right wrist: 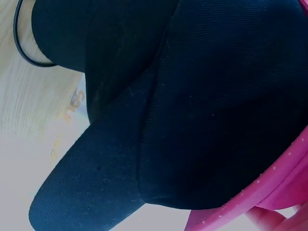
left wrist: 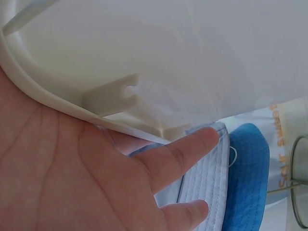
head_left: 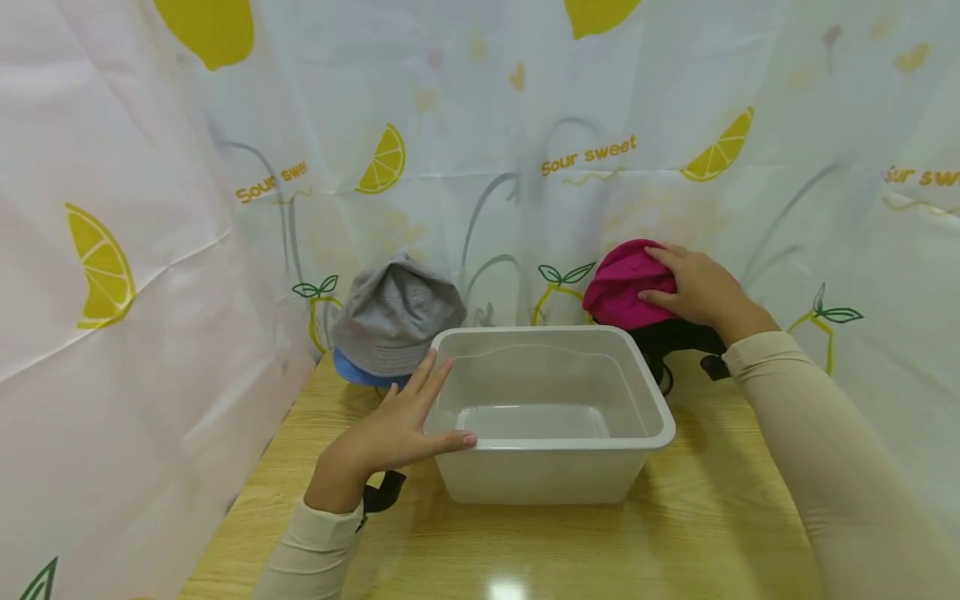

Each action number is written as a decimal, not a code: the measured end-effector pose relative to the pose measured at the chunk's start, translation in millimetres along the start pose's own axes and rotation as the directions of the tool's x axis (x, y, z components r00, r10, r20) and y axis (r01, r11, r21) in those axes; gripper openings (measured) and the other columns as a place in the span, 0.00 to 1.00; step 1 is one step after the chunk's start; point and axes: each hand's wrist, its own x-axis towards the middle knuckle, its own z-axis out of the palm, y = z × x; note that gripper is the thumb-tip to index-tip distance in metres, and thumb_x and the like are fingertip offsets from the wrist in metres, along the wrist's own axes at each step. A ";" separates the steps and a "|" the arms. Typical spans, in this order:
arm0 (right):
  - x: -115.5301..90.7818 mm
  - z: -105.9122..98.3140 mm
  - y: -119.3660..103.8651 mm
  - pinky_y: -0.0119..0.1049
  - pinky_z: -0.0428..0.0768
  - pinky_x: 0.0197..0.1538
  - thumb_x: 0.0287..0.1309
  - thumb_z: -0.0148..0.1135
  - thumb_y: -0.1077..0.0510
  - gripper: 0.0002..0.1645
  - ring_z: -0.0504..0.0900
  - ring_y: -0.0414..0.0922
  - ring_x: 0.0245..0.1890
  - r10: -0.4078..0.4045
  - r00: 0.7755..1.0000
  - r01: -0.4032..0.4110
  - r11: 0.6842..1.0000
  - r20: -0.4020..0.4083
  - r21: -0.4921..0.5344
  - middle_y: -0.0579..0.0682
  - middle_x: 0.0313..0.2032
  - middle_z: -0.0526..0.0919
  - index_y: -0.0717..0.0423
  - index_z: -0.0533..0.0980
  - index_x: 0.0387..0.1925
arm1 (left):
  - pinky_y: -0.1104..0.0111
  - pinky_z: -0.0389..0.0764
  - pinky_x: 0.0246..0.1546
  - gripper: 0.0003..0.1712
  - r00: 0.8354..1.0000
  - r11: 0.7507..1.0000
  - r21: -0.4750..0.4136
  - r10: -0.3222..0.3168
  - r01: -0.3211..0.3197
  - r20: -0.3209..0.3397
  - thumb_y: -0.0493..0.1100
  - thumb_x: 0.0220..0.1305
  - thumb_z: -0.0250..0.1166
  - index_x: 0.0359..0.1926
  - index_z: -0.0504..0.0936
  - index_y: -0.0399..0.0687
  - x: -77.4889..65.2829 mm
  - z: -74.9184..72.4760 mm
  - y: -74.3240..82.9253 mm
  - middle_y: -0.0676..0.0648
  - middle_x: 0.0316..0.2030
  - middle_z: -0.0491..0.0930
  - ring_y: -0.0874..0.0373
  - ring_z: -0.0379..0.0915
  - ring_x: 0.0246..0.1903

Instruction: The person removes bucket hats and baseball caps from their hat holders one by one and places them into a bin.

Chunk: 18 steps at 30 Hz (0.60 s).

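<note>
At the back right, my right hand [head_left: 693, 283] holds a pink hat [head_left: 624, 287], thumb and fingers spread over its crown. Black caps [head_left: 678, 337] sit right beneath the pink hat; their dark crown and brims [right wrist: 96, 173] fill most of the right wrist view. My left hand [head_left: 401, 425] lies at the left side of a white plastic tub [head_left: 540, 475], with straight fingers and the thumb along the front rim. In the left wrist view the palm [left wrist: 72, 168] rests against the tub's rim [left wrist: 53, 103]. Nothing lies inside the tub.
Behind the left hand, a grey bucket hat [head_left: 401, 312] is stacked over a blue hat [head_left: 360, 369]. Everything stands on a wooden table [head_left: 525, 550]. A lemon-print curtain [head_left: 480, 125] hangs close behind and along the sides.
</note>
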 end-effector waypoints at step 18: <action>2.2 -9.9 -10.0 0.67 0.70 0.66 0.58 0.77 0.52 0.54 0.72 0.69 0.61 -0.015 0.990 0.012 1.000 -0.140 -0.020 0.69 0.66 0.70 0.63 0.59 0.78 | 0.32 0.36 0.75 0.66 1.000 1.000 0.016 -0.004 0.004 0.003 0.81 0.59 0.61 0.84 0.35 0.68 -0.6 -1.4 -0.8 0.48 0.83 0.25 0.42 0.48 0.80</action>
